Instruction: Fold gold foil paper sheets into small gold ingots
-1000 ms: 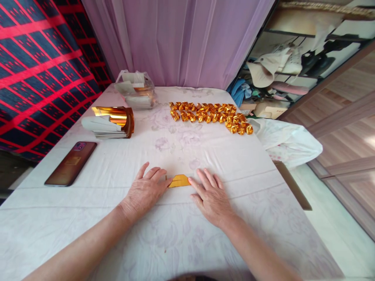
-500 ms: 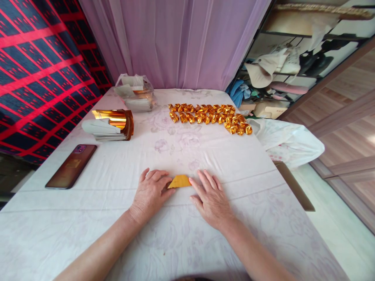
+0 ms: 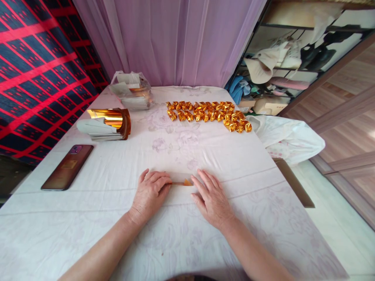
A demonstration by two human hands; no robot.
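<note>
A small folded piece of gold foil paper [image 3: 187,182] lies on the table between my hands. Its upper part looks pale, with a thin gold strip along the front and a small gold triangle at the right. My left hand [image 3: 150,193] has its fingers and thumb closed on the paper's left end, hiding that end. My right hand [image 3: 212,199] rests with spread fingers at the right end; its index fingertip is very close to the paper, and I cannot tell whether it touches.
Rows of folded gold foil pieces [image 3: 205,111] stand at the back right. At the left are a curled stack of foil sheets [image 3: 108,124], a plastic bag of paper [image 3: 131,91] and a phone [image 3: 68,168]. A white bag [image 3: 293,136] lies beyond the table's right edge.
The paper showed a flat gold trapezoid before; now its pale side shows with only a little gold. My hands have barely moved, and the view has shifted slightly.
</note>
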